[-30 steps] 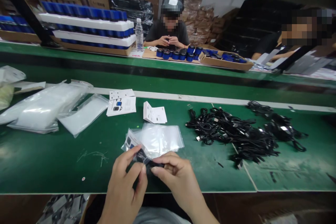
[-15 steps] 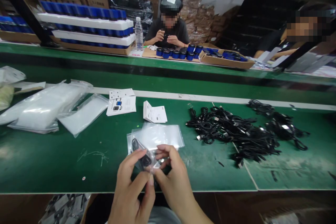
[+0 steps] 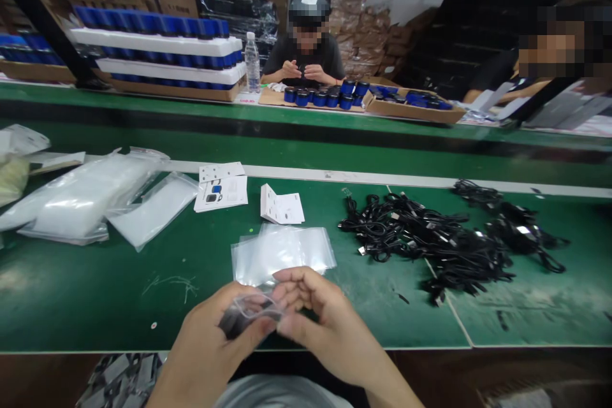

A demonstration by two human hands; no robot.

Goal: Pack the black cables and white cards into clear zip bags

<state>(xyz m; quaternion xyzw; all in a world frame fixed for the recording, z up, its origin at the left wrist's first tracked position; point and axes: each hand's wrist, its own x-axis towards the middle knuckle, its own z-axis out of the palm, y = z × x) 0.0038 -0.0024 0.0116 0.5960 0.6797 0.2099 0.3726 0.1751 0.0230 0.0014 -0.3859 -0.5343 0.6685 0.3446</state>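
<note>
My left hand (image 3: 210,347) and my right hand (image 3: 320,319) meet low at the near edge of the green table (image 3: 119,293). Between their fingers they pinch a small clear zip bag (image 3: 248,315) with a dark coiled cable inside; the bag is blurred by motion. Just beyond the hands lies a short stack of empty clear zip bags (image 3: 282,252). A heap of black cables (image 3: 430,239) spreads across the table to the right of my right hand.
White printed cards (image 3: 222,191) and a folded card stack (image 3: 281,207) lie mid-table. Large clear plastic bags (image 3: 86,197) fill the left. Across the conveyor a person (image 3: 306,54) handles blue items in cardboard trays (image 3: 411,111); another person sits at the far right.
Both hands drew the filled bag down toward me, off the bag stack. The bag turned flatter between the fingers, and the left hand dropped lower in view.
</note>
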